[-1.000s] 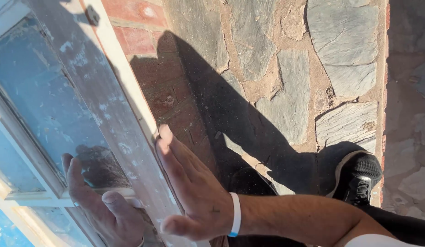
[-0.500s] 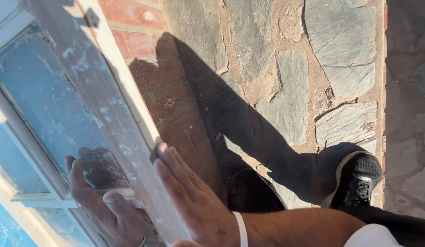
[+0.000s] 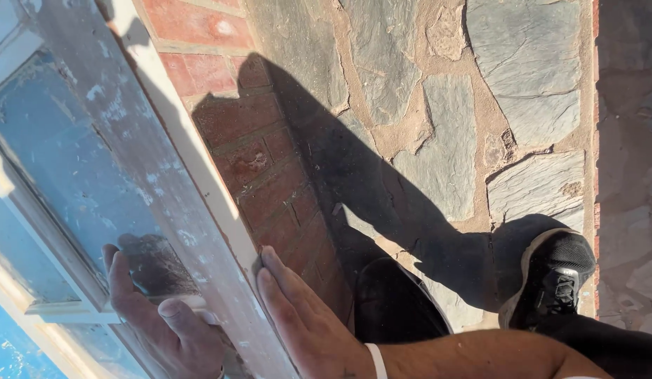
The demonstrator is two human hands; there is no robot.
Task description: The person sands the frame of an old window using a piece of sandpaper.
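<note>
Where the stone paving [image 3: 445, 140] fills the right and far side of the view, it lies bare and roomy, crossed only by the person's dark shadow. A low brick wall [image 3: 262, 168] runs diagonally beside it, and at the left stands the window frame [image 3: 150, 189], its weathered grey wood flaking and its pale edge touching the brick. The dusty glass pane [image 3: 52, 161] sits inside the frame, hemmed by narrow bars with little room near the corner. A black shoe [image 3: 550, 274] rests on the paving at the near right. The right hand [image 3: 305, 323] lies flat, fingers pressed together, along the frame's outer edge. The left hand [image 3: 164, 323] presses against the glass, fingers loosely spread, thumb on the lower bar.
</note>
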